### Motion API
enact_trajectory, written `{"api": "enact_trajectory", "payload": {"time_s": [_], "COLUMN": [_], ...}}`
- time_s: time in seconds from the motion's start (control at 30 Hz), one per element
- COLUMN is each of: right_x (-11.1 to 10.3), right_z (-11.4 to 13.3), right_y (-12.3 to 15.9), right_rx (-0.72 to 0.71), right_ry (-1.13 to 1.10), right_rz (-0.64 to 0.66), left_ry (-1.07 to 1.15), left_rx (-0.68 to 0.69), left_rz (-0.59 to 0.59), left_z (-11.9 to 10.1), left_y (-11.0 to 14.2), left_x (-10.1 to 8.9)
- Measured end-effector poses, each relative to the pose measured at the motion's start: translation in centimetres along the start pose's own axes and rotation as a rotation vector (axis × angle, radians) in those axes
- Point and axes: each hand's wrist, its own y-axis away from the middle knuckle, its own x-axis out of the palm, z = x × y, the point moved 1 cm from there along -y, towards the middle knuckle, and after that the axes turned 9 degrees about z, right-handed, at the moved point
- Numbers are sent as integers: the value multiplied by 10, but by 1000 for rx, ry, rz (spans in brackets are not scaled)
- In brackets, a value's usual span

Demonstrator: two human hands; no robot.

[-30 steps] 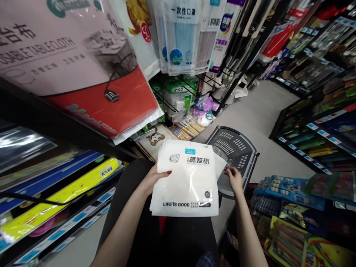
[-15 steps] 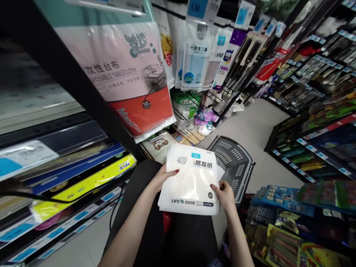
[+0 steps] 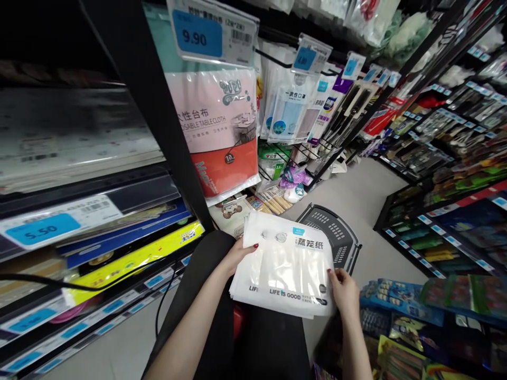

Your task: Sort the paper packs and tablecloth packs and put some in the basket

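Over my lap lies a small stack of flat white steamer paper packs [image 3: 246, 269], printed "LIFE IS GOOD" with a blue label. My left hand [image 3: 236, 256] grips the stack at its left edge, thumb on top and the other fingers hidden beneath. The top steamer paper pack [image 3: 295, 269] is shifted to the right, its shiny plastic bent. At that pack's right edge, my right hand [image 3: 344, 291] pinches it between thumb and fingers. Part of the print on the pack below shows at the left.
A dark grey basket [image 3: 332, 232] stands on the floor beyond the packs. Disposable tablecloth packs [image 3: 222, 132] and mask packs [image 3: 291, 111] hang ahead. A shelf with price tags [image 3: 63, 221] is at the left. Bagged goods [image 3: 407, 311] lie at the right.
My right hand has moved right, sliding the top pack off the alignment of the stack. My left hand still grips the left edge. The view has shifted, showing more of the hanging price tags.
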Motion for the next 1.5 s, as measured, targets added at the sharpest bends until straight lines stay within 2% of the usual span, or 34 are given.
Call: {"api": "enact_trajectory", "payload": {"time_s": [0.1,0.17,0.23,0.27,0.3,0.33,0.4,0.47,0.53,0.57,0.63,0.7,0.77,0.83,0.9,0.93,0.97,1.03,1.1,1.27,1.5], "right_x": [-51,-85,-104,-102,-93,-74,-19,45,101,121,138,129,102,70,43,35,30,29,36,53,59], "right_z": [24,54,94,115,134,151,174,180,174,169,158,149,138,122,101,90,79,61,50,45,36], "right_y": [24,48,69,76,78,77,68,56,49,49,51,50,42,26,10,3,-2,-6,-3,8,6], "right_rx": [-3,-16,-129,-238,-349,-431,-511,-529,-469,-435,-409,-428,-419,-317,-144,-65,-10,29,46,155,147], "right_ry": [-280,-396,-366,-305,-234,-145,39,179,246,237,107,-99,-204,-103,91,166,209,218,206,195,87], "right_rz": [-55,-57,-39,-19,39,172,363,451,546,561,605,644,585,383,184,153,177,291,353,296,424], "left_ry": [0,8,16,17,13,9,-2,-25,-57,-71,-79,-74,-71,-87,-105,-111,-115,-114,-108,-96,-103], "left_rx": [-1,-6,-10,-12,-12,-12,-7,5,10,9,-10,-22,-22,-15,-20,-25,-28,-32,-35,-25,-15], "left_rz": [11,27,31,26,20,16,6,-42,-121,-153,-182,-181,-177,-162,-147,-144,-144,-143,-135,-147,-177], "left_z": [0,0,0,-1,-1,-1,-1,0,2,3,7,9,9,8,6,5,5,4,4,3,-2], "left_y": [0,0,-1,-1,-1,-2,-2,-4,-5,-6,-8,-9,-9,-8,-7,-7,-7,-6,-7,-11,-9], "left_x": [0,0,1,2,2,3,3,1,-2,-4,-8,-11,-11,-8,-6,-4,-4,-3,-3,-9,-5]}}
